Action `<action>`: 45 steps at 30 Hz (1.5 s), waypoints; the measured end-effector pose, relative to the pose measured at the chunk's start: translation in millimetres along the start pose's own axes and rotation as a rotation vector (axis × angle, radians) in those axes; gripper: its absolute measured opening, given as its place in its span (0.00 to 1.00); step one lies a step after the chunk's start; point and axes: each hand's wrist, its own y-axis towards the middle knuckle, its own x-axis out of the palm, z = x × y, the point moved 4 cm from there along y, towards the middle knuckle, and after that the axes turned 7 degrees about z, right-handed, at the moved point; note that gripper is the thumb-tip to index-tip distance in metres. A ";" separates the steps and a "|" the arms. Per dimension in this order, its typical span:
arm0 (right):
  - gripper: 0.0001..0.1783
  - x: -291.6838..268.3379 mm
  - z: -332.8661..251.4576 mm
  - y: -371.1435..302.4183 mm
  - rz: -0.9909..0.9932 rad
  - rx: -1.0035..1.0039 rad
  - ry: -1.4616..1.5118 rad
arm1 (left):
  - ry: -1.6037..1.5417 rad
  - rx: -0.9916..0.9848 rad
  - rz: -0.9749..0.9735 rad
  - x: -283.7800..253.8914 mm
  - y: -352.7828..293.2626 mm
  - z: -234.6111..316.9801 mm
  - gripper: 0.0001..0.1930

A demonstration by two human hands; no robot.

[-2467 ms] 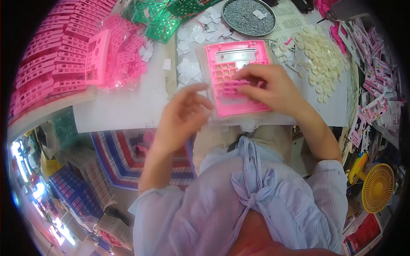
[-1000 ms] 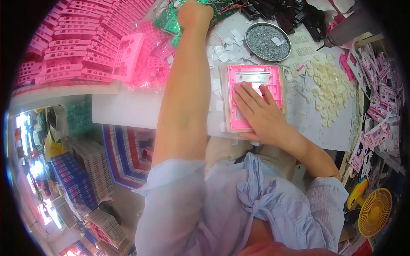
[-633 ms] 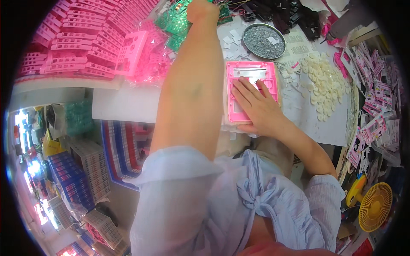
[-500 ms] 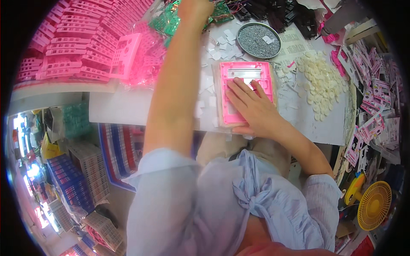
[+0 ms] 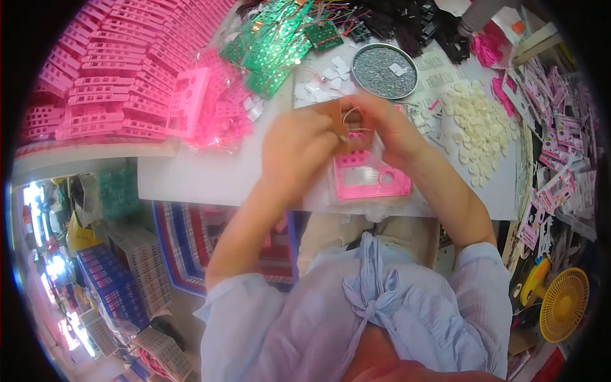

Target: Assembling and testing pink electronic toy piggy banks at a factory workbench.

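Note:
My left hand (image 5: pixel 298 145) is closed on the edge of a brown circuit board (image 5: pixel 344 148), tilted above the work spot. Thin red and white wires (image 5: pixel 349 116) loop from it toward my right hand (image 5: pixel 396 130), whose fingers are curled closed round them, partly blurred. Below both hands lies a pink plastic casing (image 5: pixel 375 190) with a round ring and a row of small square holes. My hands cover its far part. A pile of green circuit boards (image 5: pixel 275 54) with coloured wires lies at the far side of the table.
A round tin (image 5: pixel 382 69) of small grey metal pieces stands behind my hands. White discs (image 5: pixel 474 127) are heaped to the right, stacked pink casings (image 5: pixel 108 70) fill the far left, and black parts (image 5: pixel 407 25) lie at the back. A yellow fan (image 5: pixel 563 305) stands low right.
My left hand has come back from the green board pile with a circuit board. My right hand has lifted off the pink casing and meets it at the wires.

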 end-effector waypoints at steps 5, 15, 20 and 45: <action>0.12 -2.5 -16.3 -12.5 0.000 -0.170 -0.264 | -0.115 -0.390 0.033 -49.1 -22.1 19.3 0.16; 0.16 18.0 -40.5 -36.6 -0.120 -0.062 -0.452 | -0.978 -1.264 0.180 -9.4 -47.0 0.8 0.19; 0.14 -16.3 -23.9 -47.9 -0.113 0.036 -0.493 | -1.423 -1.393 0.207 -1.5 -58.9 -8.5 0.20; 0.18 22.2 5.0 -43.8 0.008 -0.628 -0.654 | -1.166 -1.193 0.411 11.6 -49.6 16.9 0.22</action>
